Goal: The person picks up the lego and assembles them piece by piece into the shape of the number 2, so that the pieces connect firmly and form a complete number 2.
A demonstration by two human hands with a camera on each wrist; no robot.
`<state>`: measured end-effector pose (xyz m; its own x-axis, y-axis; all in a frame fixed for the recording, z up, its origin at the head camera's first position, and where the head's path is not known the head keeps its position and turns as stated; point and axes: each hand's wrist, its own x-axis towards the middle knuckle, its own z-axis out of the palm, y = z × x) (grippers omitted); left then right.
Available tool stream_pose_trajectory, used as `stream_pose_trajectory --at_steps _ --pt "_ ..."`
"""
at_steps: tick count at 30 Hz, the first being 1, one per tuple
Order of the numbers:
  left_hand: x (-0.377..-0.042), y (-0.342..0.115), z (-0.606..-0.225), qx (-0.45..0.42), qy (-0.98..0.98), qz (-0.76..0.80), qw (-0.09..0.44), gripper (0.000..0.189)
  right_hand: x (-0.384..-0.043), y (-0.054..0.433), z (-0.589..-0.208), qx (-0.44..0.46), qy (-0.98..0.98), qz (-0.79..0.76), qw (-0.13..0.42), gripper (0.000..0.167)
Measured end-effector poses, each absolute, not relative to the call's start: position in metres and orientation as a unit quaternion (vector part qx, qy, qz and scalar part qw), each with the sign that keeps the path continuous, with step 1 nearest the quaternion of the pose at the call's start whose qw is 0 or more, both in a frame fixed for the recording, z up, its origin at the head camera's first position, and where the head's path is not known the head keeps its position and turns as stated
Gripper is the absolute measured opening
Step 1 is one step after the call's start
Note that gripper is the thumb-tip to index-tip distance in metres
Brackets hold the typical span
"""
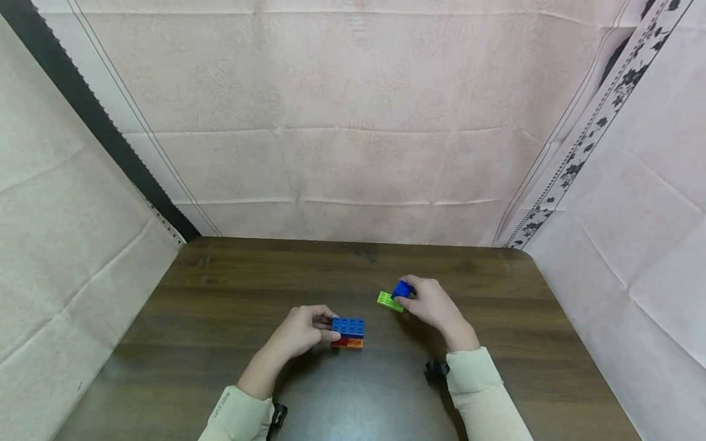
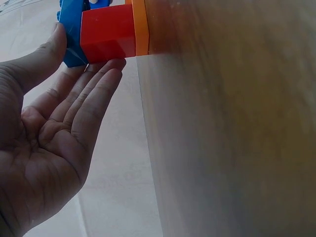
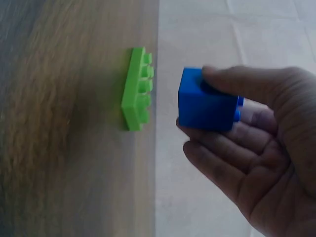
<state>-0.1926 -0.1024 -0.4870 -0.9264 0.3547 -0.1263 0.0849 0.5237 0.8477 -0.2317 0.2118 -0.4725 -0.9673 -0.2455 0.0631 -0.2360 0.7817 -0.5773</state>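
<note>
On the wooden table stands a small stack of toy building bricks, with an orange brick (image 1: pixel 355 343) at the bottom, a red brick (image 2: pixel 107 32) in the middle and a blue brick (image 1: pixel 348 326) with studs on top. My left hand (image 1: pixel 300 331) holds the stack from its left side, thumb on the blue brick and fingers along the far side. To the right and farther back, my right hand (image 1: pixel 436 304) pinches a small blue block (image 3: pixel 206 106) between thumb and fingers. In the right wrist view a gap separates this block from a flat green brick (image 3: pixel 132 94) lying studs up on the table.
The brown wooden table (image 1: pixel 231 288) has its far edge against a pale patterned cloth (image 1: pixel 353 165). More cloth hangs at left and right. Black bands (image 1: pixel 437 368) are on both wrists, over light sleeves.
</note>
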Motion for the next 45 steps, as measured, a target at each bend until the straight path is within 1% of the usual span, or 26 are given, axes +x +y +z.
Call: stream_pose_trajectory --at_steps 6,14,20,24,30,36,45 --pt "-0.193 -0.103 -0.489 0.127 0.861 0.470 0.145 0.028 -0.218 0.202 -0.466 -0.177 0.931 -0.318 0.033 0.046" --pt "-0.193 -0.103 -0.487 0.127 0.861 0.470 0.144 0.027 -0.205 0.189 -0.455 -0.246 0.921 -0.300 0.034 0.044" --pt "-0.193 -0.103 -0.486 0.124 0.860 0.472 0.146 0.026 -0.199 0.179 -0.448 -0.286 0.910 -0.297 0.051 0.043" --pt "-0.193 -0.103 -0.486 0.123 0.859 0.475 0.148 0.025 -0.197 0.174 -0.446 -0.300 0.903 -0.302 0.057 0.043" --pt "-0.194 -0.102 -0.486 0.131 0.861 0.472 0.141 0.023 -0.197 0.172 -0.446 -0.314 0.897 -0.306 0.051 0.043" --pt "-0.193 -0.103 -0.485 0.128 0.860 0.473 0.144 0.023 -0.194 0.168 -0.442 -0.321 0.893 -0.312 0.046 0.043" --pt "-0.194 -0.102 -0.486 0.138 0.859 0.474 0.139 0.025 -0.190 0.156 -0.444 -0.327 0.893 -0.303 0.064 0.043"
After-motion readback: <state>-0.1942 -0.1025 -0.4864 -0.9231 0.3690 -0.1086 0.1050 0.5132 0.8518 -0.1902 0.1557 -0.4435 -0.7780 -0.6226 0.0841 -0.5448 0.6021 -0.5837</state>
